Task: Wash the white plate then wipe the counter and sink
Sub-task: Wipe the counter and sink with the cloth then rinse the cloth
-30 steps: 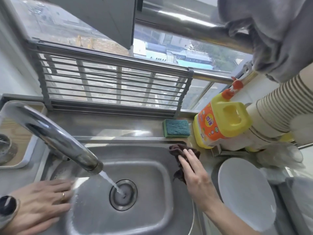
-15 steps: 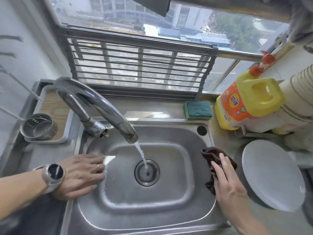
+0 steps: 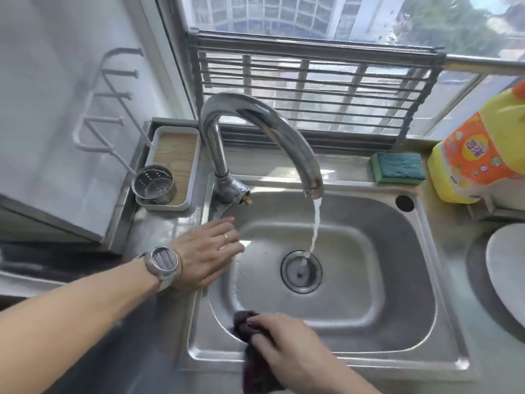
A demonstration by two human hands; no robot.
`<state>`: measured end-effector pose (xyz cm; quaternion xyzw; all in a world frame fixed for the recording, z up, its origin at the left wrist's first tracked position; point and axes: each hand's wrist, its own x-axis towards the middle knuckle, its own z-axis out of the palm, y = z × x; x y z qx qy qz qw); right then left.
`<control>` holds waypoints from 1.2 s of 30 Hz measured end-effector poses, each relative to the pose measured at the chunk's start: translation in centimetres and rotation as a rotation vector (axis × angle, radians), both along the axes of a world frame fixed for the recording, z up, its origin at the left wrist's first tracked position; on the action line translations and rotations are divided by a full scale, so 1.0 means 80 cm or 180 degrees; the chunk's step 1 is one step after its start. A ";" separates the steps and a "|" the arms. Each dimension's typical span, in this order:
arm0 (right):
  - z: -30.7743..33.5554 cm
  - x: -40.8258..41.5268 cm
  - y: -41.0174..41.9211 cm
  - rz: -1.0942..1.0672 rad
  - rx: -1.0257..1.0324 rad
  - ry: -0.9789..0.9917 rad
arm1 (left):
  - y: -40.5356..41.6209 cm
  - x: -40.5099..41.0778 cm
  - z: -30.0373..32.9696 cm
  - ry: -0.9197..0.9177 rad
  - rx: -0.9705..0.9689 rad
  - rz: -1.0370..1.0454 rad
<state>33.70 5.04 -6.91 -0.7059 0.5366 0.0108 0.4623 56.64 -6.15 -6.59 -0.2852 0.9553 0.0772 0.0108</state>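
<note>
A steel sink (image 3: 397, 308) fills the middle of the view, and its tap (image 3: 264, 120) runs water into the drain (image 3: 301, 271). My right hand (image 3: 289, 345) presses a dark brown cloth (image 3: 255, 362) against the sink's near left rim, fingers curled over the cloth. My left hand (image 3: 210, 251), with a watch on the wrist, rests flat on the sink's left edge, fingers straight. The white plate (image 3: 505, 277) lies on the counter at the far right, partly cut off by the frame.
A green sponge (image 3: 397, 167) sits behind the sink. A yellow and orange detergent jug (image 3: 480, 155) stands at the back right. At the back left, a tray (image 3: 173, 166) holds a perforated metal cup (image 3: 154, 184). A metal rack (image 3: 312, 81) leans on the window.
My right hand has dragged the cloth from the sink's right rim round to its near left rim. My left hand stays on the left edge. The view has shifted left.
</note>
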 end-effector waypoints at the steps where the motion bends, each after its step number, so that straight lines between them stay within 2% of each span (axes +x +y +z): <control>1: 0.009 0.038 0.002 -0.0166 0.0190 -0.0180 | 0.002 0.003 0.000 0.0131 -0.0118 0.0132; 3: -0.002 0.108 -0.015 -0.1071 0.0642 -0.0526 | 0.004 0.007 0.001 0.0396 -0.0329 0.0382; 6: -0.018 0.166 -0.090 -0.3307 0.1134 -0.1621 | 0.009 0.009 0.007 0.0815 -0.0565 0.0747; 8: -0.039 0.177 -0.154 -0.4421 0.1472 -0.2367 | 0.016 0.007 0.015 0.1148 -0.0679 0.1114; 9: -0.043 0.178 -0.173 -0.4390 0.1255 -0.2266 | 0.019 0.006 0.018 0.1291 -0.0721 0.1275; 12: -0.045 0.171 -0.147 -0.3035 0.0395 -0.1099 | 0.028 0.011 0.015 0.1316 -0.0683 0.1470; 13: -0.041 0.160 -0.116 -0.2403 0.0426 -0.0852 | 0.031 0.014 0.010 0.1258 -0.0619 0.1499; 16: -0.038 0.104 -0.027 -0.0583 0.1060 -0.0090 | 0.047 0.017 -0.003 0.1085 -0.0508 0.1446; 17: -0.032 0.082 -0.013 -0.0115 0.1013 0.0109 | 0.054 0.014 -0.008 0.1039 -0.0469 0.1352; 19: -0.022 0.036 0.000 0.0397 0.0714 0.0196 | 0.063 0.008 -0.015 0.0995 -0.0445 0.1164; 22: 0.002 -0.053 0.012 0.0429 0.0478 0.0462 | 0.070 0.003 -0.024 0.0924 -0.0415 0.0984; 25: 0.016 -0.156 0.022 0.0232 0.0457 0.1401 | 0.070 0.005 -0.029 0.0887 -0.0308 0.0876; 27: 0.024 -0.186 0.016 0.0233 0.0479 0.1837 | 0.068 0.005 -0.031 0.0810 -0.0166 0.0730; 29: 0.027 -0.171 0.010 0.0330 0.0544 0.1636 | 0.063 0.004 -0.033 0.0696 -0.0114 0.0596; 33: 0.032 -0.081 0.002 0.0434 0.0873 0.0408 | 0.062 0.002 -0.027 0.0677 0.0080 0.0671; 36: -0.008 -0.011 -0.014 0.0570 0.1226 0.0032 | 0.061 -0.001 -0.026 0.0788 0.0156 0.0779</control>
